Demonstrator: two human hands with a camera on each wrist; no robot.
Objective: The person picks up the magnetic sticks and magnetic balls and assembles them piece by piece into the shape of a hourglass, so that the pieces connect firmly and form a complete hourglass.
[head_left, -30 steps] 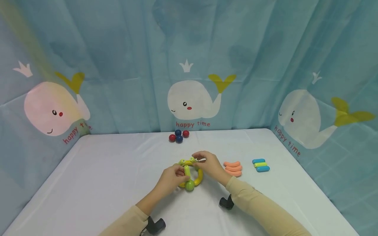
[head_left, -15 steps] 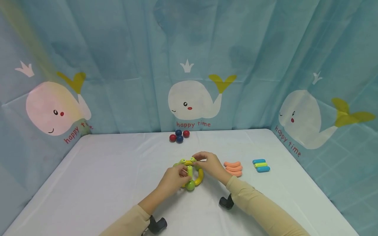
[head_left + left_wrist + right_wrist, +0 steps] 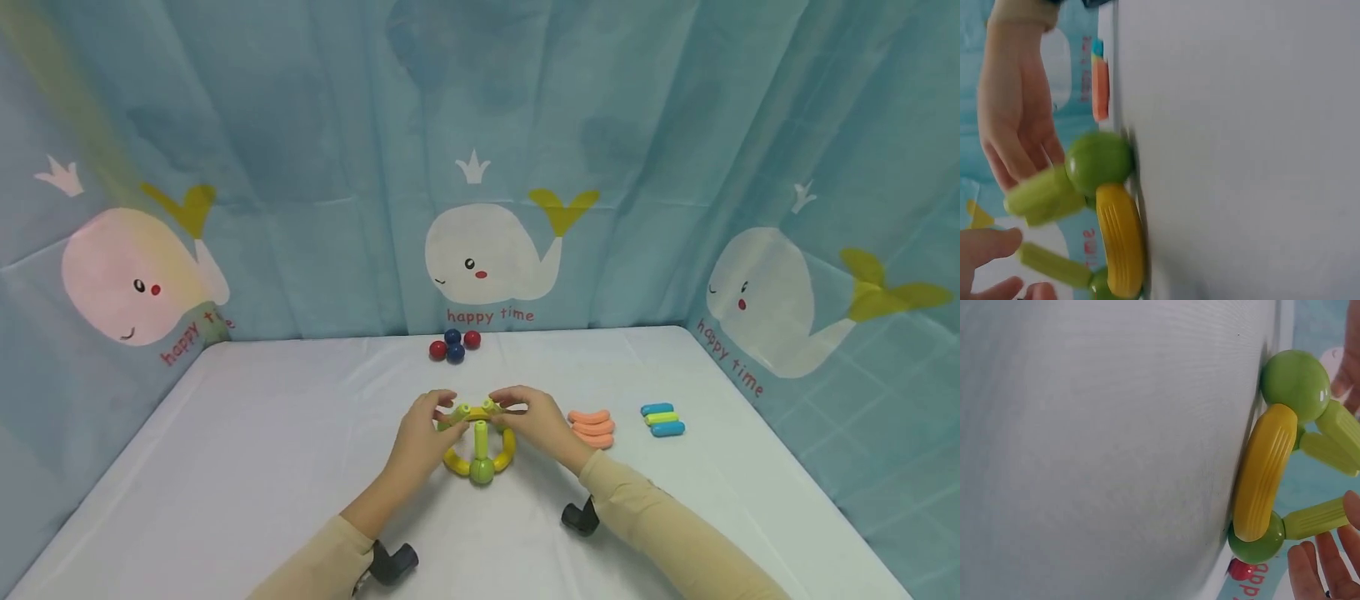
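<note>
On the surface [image 3: 262, 458], the ring [image 3: 508, 450] is lying flat, seemingly as a base. The right hand [image 3: 536, 421] is pinching the right rod [image 3: 1313, 519], probably steadying it; the left hand [image 3: 422, 429] is curving around the left rod [image 3: 1057, 265], its grip unclear from here. The front rod [image 3: 481, 440] is standing unheld on its ball [image 3: 482, 472].

- Left forearm [image 3: 318, 562], beige cloth sleeve, extended forward
- Right forearm [image 3: 667, 521], beige cloth sleeve, angled inward
- Bare left hand [image 3: 420, 432], thumb and fingers parted
- Bare right hand [image 3: 538, 423], thumb and fingers pinching
</note>
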